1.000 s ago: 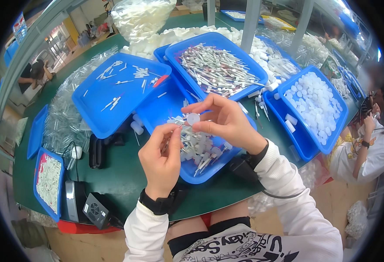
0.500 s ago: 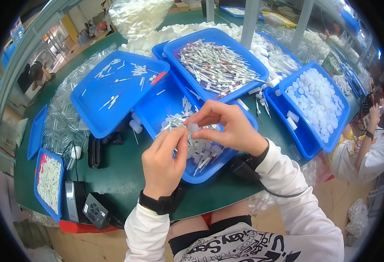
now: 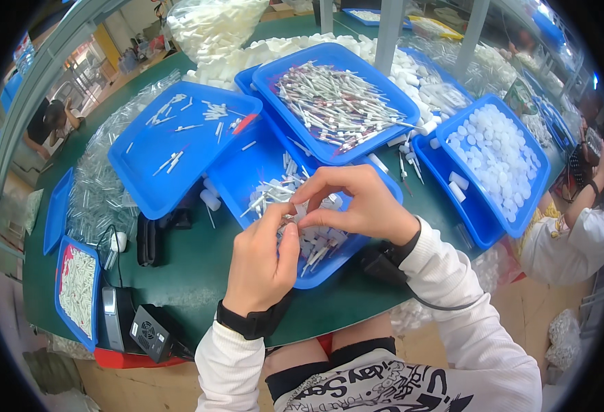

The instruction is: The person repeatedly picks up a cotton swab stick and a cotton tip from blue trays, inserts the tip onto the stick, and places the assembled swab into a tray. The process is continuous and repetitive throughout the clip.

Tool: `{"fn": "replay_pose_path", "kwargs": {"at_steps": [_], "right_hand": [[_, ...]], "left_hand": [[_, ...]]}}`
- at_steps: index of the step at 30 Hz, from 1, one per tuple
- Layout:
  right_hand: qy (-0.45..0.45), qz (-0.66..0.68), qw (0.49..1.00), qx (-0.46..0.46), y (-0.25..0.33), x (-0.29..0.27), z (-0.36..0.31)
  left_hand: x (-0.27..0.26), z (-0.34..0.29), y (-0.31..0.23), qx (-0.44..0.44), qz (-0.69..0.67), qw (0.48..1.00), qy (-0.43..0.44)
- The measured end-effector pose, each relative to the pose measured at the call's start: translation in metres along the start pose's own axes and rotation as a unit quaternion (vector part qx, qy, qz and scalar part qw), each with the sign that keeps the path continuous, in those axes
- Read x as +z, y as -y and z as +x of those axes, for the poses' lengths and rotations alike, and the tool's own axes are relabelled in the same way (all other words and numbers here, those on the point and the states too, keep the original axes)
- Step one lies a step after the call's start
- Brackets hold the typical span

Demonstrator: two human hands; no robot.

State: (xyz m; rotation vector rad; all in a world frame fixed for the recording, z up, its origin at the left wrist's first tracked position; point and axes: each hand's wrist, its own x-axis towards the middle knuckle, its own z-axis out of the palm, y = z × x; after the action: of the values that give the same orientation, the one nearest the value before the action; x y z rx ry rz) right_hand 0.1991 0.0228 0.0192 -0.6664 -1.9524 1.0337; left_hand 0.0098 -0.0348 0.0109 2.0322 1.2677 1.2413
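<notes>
Both of my hands meet over a blue tray [image 3: 236, 168] that holds thin white sticks and pale caps. My right hand [image 3: 369, 207] pinches a small translucent white cap [image 3: 300, 209] between thumb and fingertips. Right against it, my left hand [image 3: 260, 264] is closed, thumb close to the forefinger; what those fingers hold is hidden or too small to make out. Beneath the hands lie loose white sticks with caps [image 3: 322, 247] in a heap.
Beyond, a raised blue tray [image 3: 405, 103] is full of white sticks with reddish wires. Another blue tray [image 3: 195, 165] at left carries a few. At right a tray [image 3: 530, 147] holds translucent caps. Clear tubes [image 3: 99, 185] are piled at left, near a black device [image 3: 152, 333]. A person [image 3: 566, 240] sits at far right.
My left fingertips have shifted, and the thumb now sits lower beside the forefinger. My right hand has dipped slightly, still pinching the cap. The view has shifted a little.
</notes>
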Motion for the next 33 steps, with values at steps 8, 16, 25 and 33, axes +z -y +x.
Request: {"fn": "replay_pose_path", "kwargs": {"at_steps": [8,16,25,33], "right_hand": [[-0.048,0.101,0.993,-0.026,-0.006,-0.001,0.0],[-0.048,0.048,0.998,0.0,-0.008,0.001,0.001],[-0.055,0.065,0.996,0.004,-0.006,0.002,-0.002],[-0.046,0.061,0.997,0.024,-0.01,0.005,-0.003]], "left_hand": [[0.005,0.003,-0.005,0.001,-0.028,0.998,-0.051],[0.003,0.004,0.001,-0.017,-0.025,0.993,-0.114],[0.004,0.004,0.003,0.082,0.095,0.982,-0.141],[0.009,0.003,0.007,0.119,0.107,0.976,-0.147]]}}
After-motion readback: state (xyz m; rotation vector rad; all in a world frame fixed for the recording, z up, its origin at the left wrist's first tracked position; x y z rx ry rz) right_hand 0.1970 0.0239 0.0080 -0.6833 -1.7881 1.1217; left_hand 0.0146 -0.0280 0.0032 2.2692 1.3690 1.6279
